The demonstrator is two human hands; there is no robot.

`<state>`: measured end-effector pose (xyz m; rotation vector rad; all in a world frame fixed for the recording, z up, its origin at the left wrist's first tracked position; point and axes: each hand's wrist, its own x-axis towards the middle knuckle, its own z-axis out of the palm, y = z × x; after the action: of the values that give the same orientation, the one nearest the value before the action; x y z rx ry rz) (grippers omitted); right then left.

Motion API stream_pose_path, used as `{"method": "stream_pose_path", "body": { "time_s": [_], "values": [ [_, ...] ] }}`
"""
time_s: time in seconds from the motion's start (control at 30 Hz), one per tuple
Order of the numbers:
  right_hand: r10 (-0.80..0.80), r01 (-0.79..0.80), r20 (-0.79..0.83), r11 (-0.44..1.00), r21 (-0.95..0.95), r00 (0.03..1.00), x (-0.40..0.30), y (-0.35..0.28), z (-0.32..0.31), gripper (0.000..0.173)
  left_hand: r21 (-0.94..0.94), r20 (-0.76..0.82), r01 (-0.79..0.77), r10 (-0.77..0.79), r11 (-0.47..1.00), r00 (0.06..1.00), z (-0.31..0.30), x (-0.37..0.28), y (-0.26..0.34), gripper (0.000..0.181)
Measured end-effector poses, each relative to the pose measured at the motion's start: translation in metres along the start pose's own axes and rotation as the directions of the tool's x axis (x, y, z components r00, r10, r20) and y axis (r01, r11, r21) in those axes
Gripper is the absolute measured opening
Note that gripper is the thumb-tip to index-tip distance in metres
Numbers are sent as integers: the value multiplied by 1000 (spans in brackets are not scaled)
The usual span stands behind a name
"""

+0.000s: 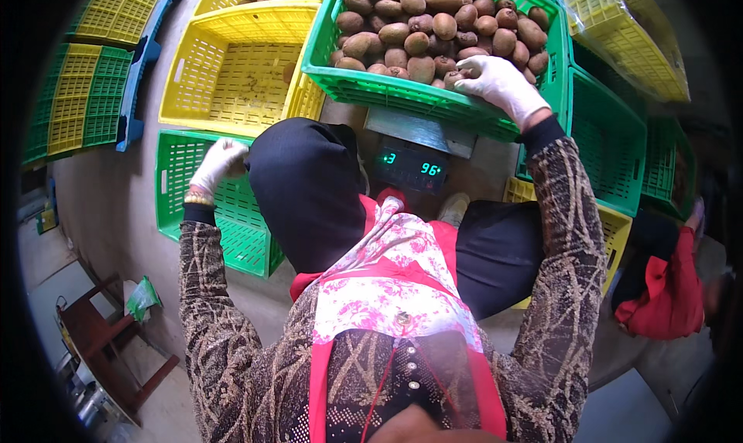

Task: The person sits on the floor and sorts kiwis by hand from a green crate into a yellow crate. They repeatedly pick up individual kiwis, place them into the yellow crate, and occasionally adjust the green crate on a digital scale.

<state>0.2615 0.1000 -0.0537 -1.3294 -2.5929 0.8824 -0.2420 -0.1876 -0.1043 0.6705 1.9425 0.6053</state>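
Note:
A green plastic crate (383,83) full of kiwifruits (444,26) sits in front of me on a scale, whose digital display (411,167) is lit in green. My right hand (499,86), in a white glove, reaches over the crate's near edge with thumb and fingers apart, its fingertips at a kiwifruit (454,79); whether it grips the fruit is unclear. My left hand (219,163), also gloved, is raised beside my knee above an empty green crate (200,228). Its fingers are curled, and their tips are partly hidden, so I cannot tell whether it holds anything.
Beyond the left green crate stands a yellow crate (232,121), with another holding kiwifruits behind. Stacked crates (87,97) rest by a blue pallet (136,89) at far left. Green crates (606,135) stand at right, near another person in red (667,298). A wooden chair (110,338) lies lower left.

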Motion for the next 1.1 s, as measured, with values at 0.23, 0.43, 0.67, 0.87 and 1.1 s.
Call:
{"method": "stream_pose_path", "body": {
  "time_s": [0.23, 0.43, 0.67, 0.87, 1.1],
  "values": [
    [93, -49, 133, 952, -302, 987, 22, -27, 0, 39, 201, -68, 73, -61, 977, 996, -14, 6, -34, 43],
    [162, -116, -60, 879, 463, 985, -7, -2, -10, 40, -200, -140, -376, 354, 905, 925, 25, 2, 98, 33],
    [73, -50, 13, 532, 845, 997, -32, -22, -31, 27, -203, 283, -630, 661, 749, 695, 105, -40, 216, 38],
    [-16, -43, 52, 341, 939, 999, -53, -43, -28, 25, -237, 478, -563, 600, 791, 642, 160, -82, 275, 60],
    [-22, -26, 34, 314, 949, 999, -46, -48, -16, 46, -147, 472, -855, 795, 497, 381, 197, -72, 276, 67]
  ]
}}
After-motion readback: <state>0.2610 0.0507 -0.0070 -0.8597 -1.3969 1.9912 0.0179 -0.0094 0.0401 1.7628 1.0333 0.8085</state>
